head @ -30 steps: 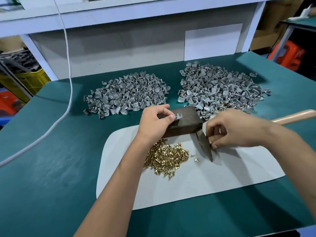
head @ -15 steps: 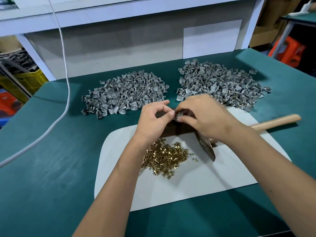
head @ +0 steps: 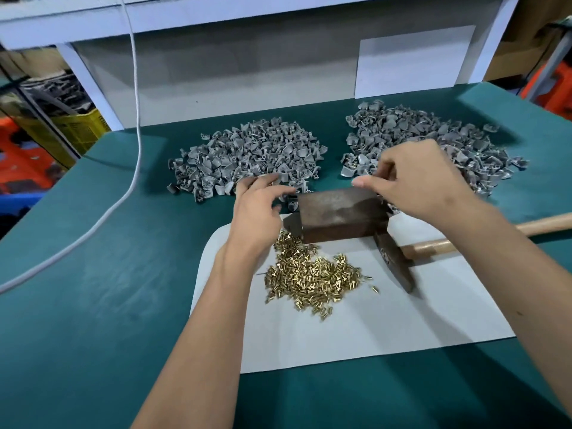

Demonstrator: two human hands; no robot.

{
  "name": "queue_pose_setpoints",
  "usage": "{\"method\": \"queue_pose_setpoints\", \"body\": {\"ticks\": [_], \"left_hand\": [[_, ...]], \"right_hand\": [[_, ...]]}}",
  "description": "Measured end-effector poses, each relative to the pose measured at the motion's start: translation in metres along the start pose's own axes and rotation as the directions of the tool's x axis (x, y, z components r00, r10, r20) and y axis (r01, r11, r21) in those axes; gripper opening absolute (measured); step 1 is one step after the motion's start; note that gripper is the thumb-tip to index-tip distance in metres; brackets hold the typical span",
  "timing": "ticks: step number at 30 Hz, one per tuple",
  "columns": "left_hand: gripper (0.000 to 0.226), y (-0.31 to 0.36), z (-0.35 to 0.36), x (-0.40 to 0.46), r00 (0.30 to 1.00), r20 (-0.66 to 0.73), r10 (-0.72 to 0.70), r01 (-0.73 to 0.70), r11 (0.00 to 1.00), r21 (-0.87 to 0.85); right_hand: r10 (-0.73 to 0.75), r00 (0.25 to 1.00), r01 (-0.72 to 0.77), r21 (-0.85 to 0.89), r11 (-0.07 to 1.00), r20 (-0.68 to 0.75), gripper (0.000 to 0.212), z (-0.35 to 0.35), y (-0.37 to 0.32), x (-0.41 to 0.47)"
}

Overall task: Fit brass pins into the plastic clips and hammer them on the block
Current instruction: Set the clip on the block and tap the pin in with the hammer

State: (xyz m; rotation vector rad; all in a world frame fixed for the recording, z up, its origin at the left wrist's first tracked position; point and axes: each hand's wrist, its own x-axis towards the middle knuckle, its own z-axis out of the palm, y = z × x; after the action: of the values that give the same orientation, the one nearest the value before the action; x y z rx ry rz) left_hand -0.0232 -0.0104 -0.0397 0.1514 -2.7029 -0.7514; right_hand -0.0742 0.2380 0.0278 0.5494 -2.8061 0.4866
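Observation:
A dark metal block (head: 340, 215) stands on the white mat (head: 371, 332), its top bare. A heap of brass pins (head: 312, 280) lies just in front of it. Two heaps of grey plastic clips lie behind: the left clip pile (head: 247, 156) and the right clip pile (head: 439, 137). My left hand (head: 257, 209) hovers at the block's left end by the left pile's near edge, fingers loosely curled, nothing visible in them. My right hand (head: 414, 181) is over the block's far right corner at the right pile's edge, thumb and forefinger apart, holding nothing I can see.
A hammer (head: 397, 264) with a wooden handle lies on the mat right of the block, handle pointing right under my right forearm. A white cable (head: 136, 125) hangs down and trails across the green table on the left. A white shelf frame closes the back.
My right hand left the hammer, came to the clip on the block, then moved back toward the right pile. My left hand let go of the block's top and shifted left. The block's top is bare.

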Motion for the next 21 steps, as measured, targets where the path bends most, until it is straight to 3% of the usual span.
{"method": "queue_pose_setpoints", "body": {"ticks": [2, 4, 7, 10, 12, 15, 21], "left_hand": [[0.048, 0.001, 0.001, 0.001, 0.999, 0.014, 0.043, -0.044, 0.998, 0.045], [0.037, -0.002, 0.0, 0.002, 0.997, 0.018, 0.072, -0.074, 0.992, 0.103], [0.026, -0.008, -0.002, 0.004, 0.999, -0.004, 0.049, -0.049, 0.994, 0.101], [0.033, -0.009, -0.008, 0.005, 0.999, 0.018, 0.041, -0.041, 0.999, 0.027], [0.039, -0.008, -0.013, 0.005, 0.995, 0.063, 0.072, -0.07, 0.997, -0.036], [0.03, -0.008, -0.017, 0.005, 0.988, 0.113, 0.103, -0.093, 0.992, -0.09], [0.015, -0.01, -0.014, 0.006, 0.992, 0.072, 0.101, -0.093, 0.99, -0.103]], "right_hand": [[-0.217, 0.964, 0.205, 0.093, 0.974, 0.151, 0.035, -0.006, -0.022, -0.006], [-0.396, 0.866, 0.35, 0.195, 0.916, 0.305, 0.022, -0.009, -0.048, -0.016], [-0.524, 0.714, 0.442, 0.28, 0.852, 0.465, 0.012, -0.002, -0.08, -0.03], [-0.578, 0.629, 0.498, 0.301, 0.813, 0.521, 0.015, 0.009, -0.1, -0.04], [-0.594, 0.614, 0.506, 0.318, 0.801, 0.52, 0.016, 0.016, -0.107, -0.043], [-0.622, 0.617, 0.514, 0.352, 0.782, 0.481, 0.013, 0.028, -0.118, -0.048], [-0.624, 0.629, 0.505, 0.366, 0.782, 0.464, 0.011, 0.05, -0.124, -0.052]]}}
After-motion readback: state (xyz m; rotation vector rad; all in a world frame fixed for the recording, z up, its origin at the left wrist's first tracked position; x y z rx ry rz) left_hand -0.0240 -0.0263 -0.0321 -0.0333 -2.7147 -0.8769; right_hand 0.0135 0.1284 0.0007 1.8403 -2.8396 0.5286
